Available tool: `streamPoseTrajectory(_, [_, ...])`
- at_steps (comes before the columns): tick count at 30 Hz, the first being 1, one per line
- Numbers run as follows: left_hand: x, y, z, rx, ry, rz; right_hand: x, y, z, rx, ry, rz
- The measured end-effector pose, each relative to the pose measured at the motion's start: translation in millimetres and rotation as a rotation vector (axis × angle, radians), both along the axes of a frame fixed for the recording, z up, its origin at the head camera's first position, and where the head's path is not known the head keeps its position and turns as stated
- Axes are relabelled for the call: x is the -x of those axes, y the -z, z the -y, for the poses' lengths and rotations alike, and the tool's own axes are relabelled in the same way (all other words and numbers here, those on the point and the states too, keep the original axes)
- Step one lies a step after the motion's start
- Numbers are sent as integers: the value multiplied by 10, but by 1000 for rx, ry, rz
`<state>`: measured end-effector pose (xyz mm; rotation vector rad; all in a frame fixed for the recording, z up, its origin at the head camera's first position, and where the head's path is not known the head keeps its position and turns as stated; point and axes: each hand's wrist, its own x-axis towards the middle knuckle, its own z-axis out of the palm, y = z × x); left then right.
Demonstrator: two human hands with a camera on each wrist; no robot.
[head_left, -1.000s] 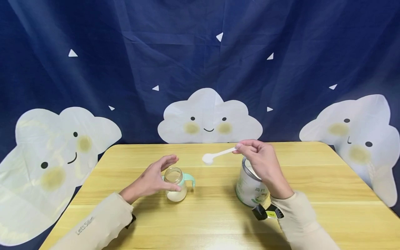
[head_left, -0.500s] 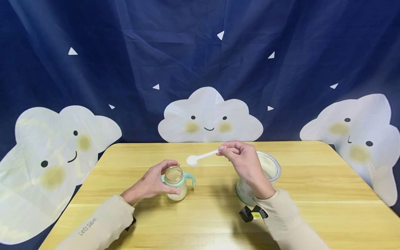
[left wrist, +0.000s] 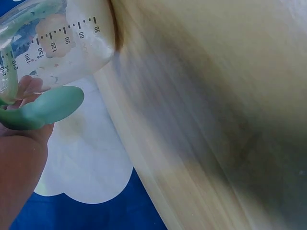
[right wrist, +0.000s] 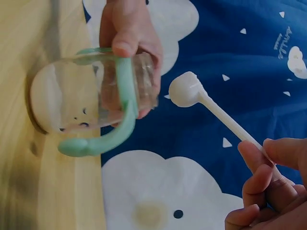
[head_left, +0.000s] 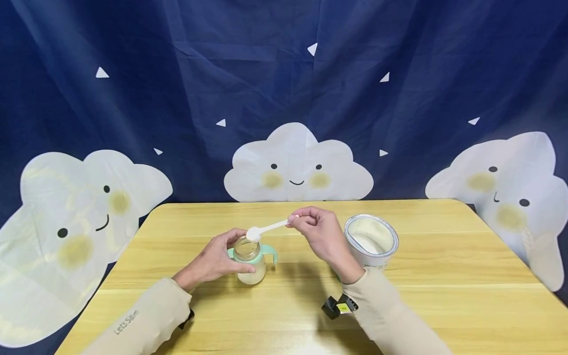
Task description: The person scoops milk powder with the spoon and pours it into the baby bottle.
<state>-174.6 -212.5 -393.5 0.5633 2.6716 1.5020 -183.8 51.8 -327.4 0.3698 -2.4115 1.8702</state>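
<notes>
My left hand (head_left: 215, 256) holds a clear baby bottle (head_left: 252, 278) around its neck, with thumb and fingers on opposite sides. The bottle stands upright and uncapped on the table, pale powder at its bottom. Its mint-green handles (right wrist: 117, 132) curve outward, and measuring marks show in the left wrist view. Between thumb and fingers my right hand (head_left: 323, 236) pinches the long handle of a white measuring scoop (head_left: 271, 227). White powder fills the scoop's bowl (right wrist: 184, 91), which is just above the bottle's mouth. Right of that hand stands an open milk powder can (head_left: 377, 261).
The light wooden table (head_left: 288, 320) ends at a dark blue curtain (head_left: 284, 74) printed with clouds and triangles. My right forearm passes in front of the can's lower part. A small black device (head_left: 339, 306) sits on the right wrist.
My right hand has carried the filled scoop left from beside the can to over the bottle mouth. My left hand has closed in around the bottle. The can's opening has come into view.
</notes>
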Motion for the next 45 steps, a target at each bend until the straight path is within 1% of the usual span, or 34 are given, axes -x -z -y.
streamPoseTrajectory(6, [-6,18,13,12,-14,13,26,112,97,7,-23,1])
streamPoseTrajectory(10, [-13,29,15,5,-20,20,32,182,137,-17,-36,-14])
streamPoseTrajectory(12, [-14,31,15,-3,-14,20,24,203,148,-54,-35,-53])
streamPoseTrajectory(15, [-15,28,16,-13,-5,23,1,224,149,-152,-34,-159])
streamPoseTrajectory(18, [-18,28,18,-18,-4,26,-28,242,138,-224,-45,-265])
streamPoseTrajectory(19, [-21,28,22,-17,-7,27,-34,247,133,-233,-55,-291])
streamPoseTrajectory(22, [-23,34,29,-17,-19,32,-42,253,120,-225,-94,-329])
streamPoseTrajectory(25, [-25,37,36,-16,-20,38,-37,239,108,-218,-136,-343])
streamPoseTrajectory(27, [-25,39,35,-18,-15,41,-36,216,103,-220,-168,-336])
streamPoseTrajectory(32, [-26,31,32,-31,4,38,-41,138,107,-249,-244,-291])
streamPoseTrajectory(35, [-22,27,29,-43,10,45,-44,99,121,-260,-272,-274])
streamPoseTrajectory(38, [-18,23,26,-46,13,48,-51,71,138,-274,-264,-302])
streamPoseTrajectory(42, [-12,19,23,-34,13,43,-56,54,148,-316,-214,-389])
streamPoseTrajectory(45, [-7,11,23,-25,10,37,-53,43,144,-336,-181,-430])
